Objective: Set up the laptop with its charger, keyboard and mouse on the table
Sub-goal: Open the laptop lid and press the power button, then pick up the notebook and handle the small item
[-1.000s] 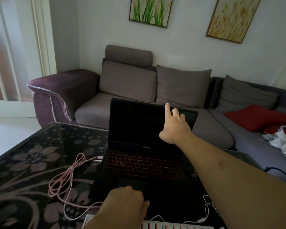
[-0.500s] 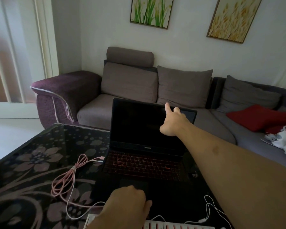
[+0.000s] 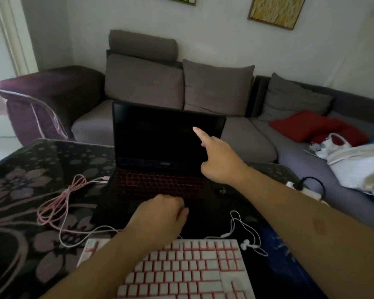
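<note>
A black laptop [image 3: 160, 143] stands open on the dark flowered table [image 3: 30, 180], its screen dark and its keys glowing red. My right hand [image 3: 218, 160] hovers before the screen's right side, index finger stretched out, the other fingers curled. My left hand [image 3: 160, 216] rests curled on the laptop's palm rest, holding nothing that I can see. A white keyboard [image 3: 186, 268] with red backlight lies in front of the laptop, under my left forearm. Its pink cable [image 3: 58, 203] lies coiled to the left and runs to the laptop's left side. A dark mouse [image 3: 222, 190] sits right of the laptop.
White earphones [image 3: 246, 244] lie by the keyboard's right corner. A white power strip [image 3: 300, 188] with a black plug sits at the table's right edge. Behind the table stands a grey and purple sofa [image 3: 143, 83] with red cushions [image 3: 311, 128] and white bags [image 3: 354, 156].
The view has tilted down, so the white keyboard now shows. My right hand has dropped from the lid's top edge to in front of the screen. My left hand stays on the palm rest.
</note>
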`<state>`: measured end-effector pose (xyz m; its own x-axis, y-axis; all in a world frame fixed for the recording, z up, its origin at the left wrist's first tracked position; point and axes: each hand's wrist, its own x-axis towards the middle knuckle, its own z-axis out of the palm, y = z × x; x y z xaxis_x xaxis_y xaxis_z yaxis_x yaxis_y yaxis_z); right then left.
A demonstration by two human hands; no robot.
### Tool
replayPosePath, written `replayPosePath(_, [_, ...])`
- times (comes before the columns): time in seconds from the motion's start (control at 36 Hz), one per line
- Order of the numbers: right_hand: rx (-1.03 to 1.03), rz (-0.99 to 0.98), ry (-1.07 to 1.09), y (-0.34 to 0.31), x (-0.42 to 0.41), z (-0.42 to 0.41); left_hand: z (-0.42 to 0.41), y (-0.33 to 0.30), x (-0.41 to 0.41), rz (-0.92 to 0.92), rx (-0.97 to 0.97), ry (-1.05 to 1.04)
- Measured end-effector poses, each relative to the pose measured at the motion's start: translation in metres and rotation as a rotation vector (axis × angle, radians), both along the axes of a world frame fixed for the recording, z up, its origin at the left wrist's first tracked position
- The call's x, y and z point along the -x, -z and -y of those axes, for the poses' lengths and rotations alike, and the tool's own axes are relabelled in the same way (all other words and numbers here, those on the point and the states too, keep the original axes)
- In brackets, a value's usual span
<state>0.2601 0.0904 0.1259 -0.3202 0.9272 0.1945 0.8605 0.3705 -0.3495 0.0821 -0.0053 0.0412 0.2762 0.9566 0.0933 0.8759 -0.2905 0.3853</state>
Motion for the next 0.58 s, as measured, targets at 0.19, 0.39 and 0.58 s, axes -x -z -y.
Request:
replayPosePath(0.19, [0.103, -0.091, 0.070, 0.021, -0.107, 0.088, 0.039, -0.015, -0.070, 0.140, -0.052, 0.227])
replayPosePath(0.39, [0.226, -0.224, 0.278, 0.069, -0.210, 0.212, 0.104, 0.015, -0.163, 0.028, -0.115, 0.575])
replayPosePath(0.58, [0.305, -0.267, 0.396, 0.138, -0.251, 0.286, 0.144, 0.082, -0.223, -0.115, 0.037, 0.767])
